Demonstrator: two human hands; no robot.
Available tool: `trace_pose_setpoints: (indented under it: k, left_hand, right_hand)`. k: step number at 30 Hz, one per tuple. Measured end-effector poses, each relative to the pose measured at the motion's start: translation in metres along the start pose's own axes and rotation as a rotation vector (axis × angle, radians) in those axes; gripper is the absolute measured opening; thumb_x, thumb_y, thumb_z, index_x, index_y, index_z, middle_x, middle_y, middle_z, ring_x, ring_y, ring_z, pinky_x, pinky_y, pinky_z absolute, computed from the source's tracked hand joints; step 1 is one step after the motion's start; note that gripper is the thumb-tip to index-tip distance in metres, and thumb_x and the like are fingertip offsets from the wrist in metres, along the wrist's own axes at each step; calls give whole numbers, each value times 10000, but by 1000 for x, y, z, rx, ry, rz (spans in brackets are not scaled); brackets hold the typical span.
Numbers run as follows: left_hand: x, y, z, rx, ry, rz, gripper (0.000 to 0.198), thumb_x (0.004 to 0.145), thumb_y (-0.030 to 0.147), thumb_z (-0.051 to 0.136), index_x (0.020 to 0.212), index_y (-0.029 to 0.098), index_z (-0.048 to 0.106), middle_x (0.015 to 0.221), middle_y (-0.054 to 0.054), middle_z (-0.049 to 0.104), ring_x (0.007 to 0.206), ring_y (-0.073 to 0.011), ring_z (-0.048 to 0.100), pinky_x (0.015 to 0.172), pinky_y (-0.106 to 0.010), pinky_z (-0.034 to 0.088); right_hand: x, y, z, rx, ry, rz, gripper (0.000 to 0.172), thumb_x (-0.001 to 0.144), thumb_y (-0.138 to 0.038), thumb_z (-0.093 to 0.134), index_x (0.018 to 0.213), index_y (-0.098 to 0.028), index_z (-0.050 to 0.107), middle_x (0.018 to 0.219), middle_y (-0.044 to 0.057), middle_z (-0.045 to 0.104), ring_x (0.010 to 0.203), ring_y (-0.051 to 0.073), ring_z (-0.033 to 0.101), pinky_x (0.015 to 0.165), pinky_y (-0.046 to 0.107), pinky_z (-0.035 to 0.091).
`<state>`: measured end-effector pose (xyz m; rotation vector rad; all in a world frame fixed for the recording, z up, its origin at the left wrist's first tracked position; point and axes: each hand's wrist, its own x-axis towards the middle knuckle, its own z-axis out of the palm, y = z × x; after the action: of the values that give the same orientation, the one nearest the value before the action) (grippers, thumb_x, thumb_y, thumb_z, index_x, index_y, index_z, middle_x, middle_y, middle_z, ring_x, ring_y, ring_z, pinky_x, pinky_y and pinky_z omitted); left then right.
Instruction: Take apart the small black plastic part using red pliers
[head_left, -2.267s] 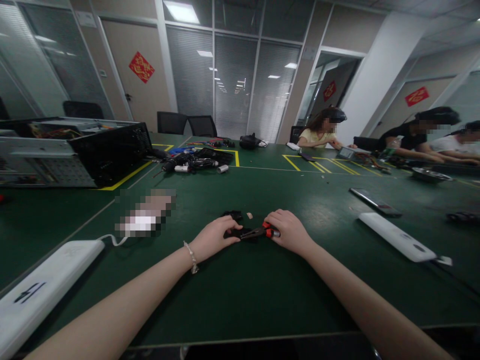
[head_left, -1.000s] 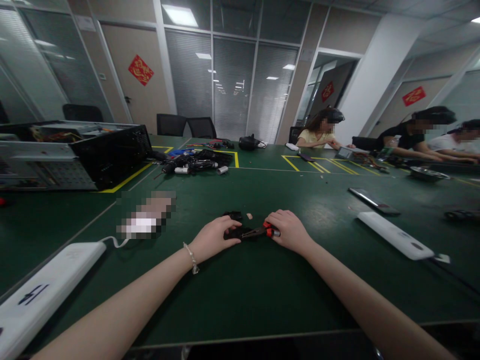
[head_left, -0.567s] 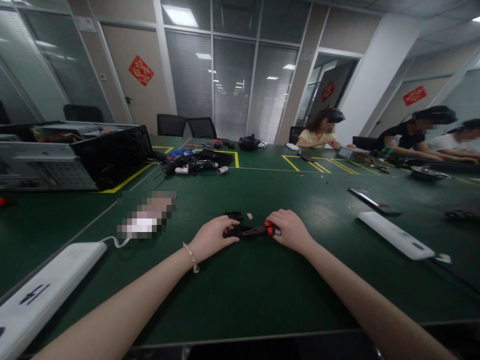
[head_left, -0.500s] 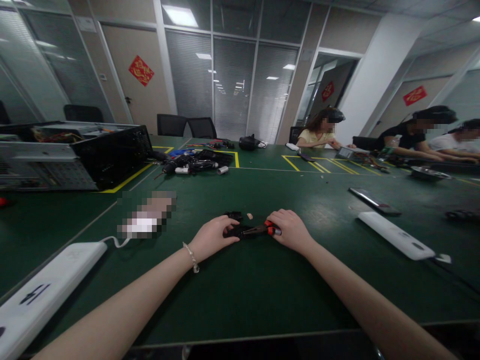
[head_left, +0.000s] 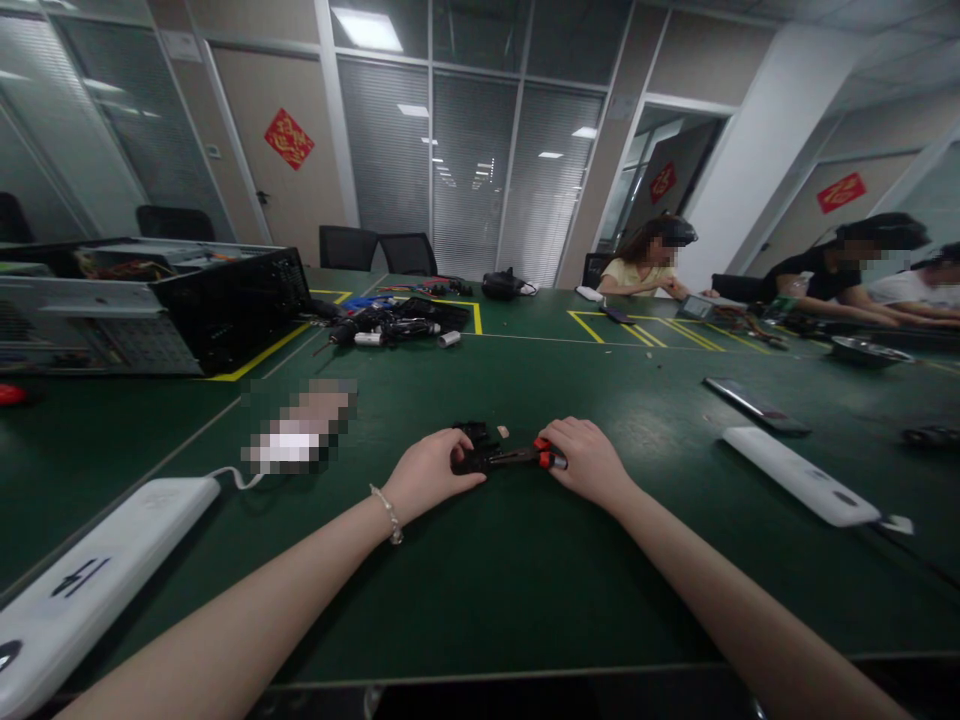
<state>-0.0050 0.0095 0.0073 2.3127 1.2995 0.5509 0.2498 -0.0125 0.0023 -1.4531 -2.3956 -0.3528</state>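
My left hand (head_left: 435, 468), with a beaded bracelet at the wrist, is closed around a small black part (head_left: 470, 460) just above the green table (head_left: 480, 590). Its exact kind is too dark and small to make out. Red-handled needle-nose pliers (head_left: 517, 456) are gripped in my right hand (head_left: 587, 462). Their long jaws point left and meet the black part. My fingers hide much of the handles. Right behind the left fingertips lies another black piece (head_left: 474, 430), and a small pale scrap (head_left: 502, 432) is beside it.
A computer case (head_left: 247, 315) stands at the back left, near a pile of tools and cables (head_left: 386, 322). White power banks (head_left: 802, 475) lie on both sides. A phone (head_left: 754, 405) is at the right. Co-workers (head_left: 645, 265) sit across the table.
The whole view has shifted slightly. Both hands keep nearly the same pose, with the plier jaws still at the black part, which appears turned a little.
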Motion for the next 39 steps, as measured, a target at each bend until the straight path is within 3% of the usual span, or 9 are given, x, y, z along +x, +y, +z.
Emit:
trace_pose_setpoints:
  k: [39]
  left_hand:
    - [0, 6, 4, 101, 30, 25, 462, 602, 608, 599, 808, 201, 527, 772, -5, 579, 696, -186, 549, 539, -261, 373]
  right_hand:
    - [4, -12, -1, -90, -8, 28, 228, 676, -187, 550, 904, -183, 563, 901, 58, 605, 825, 194, 494, 719, 306, 339]
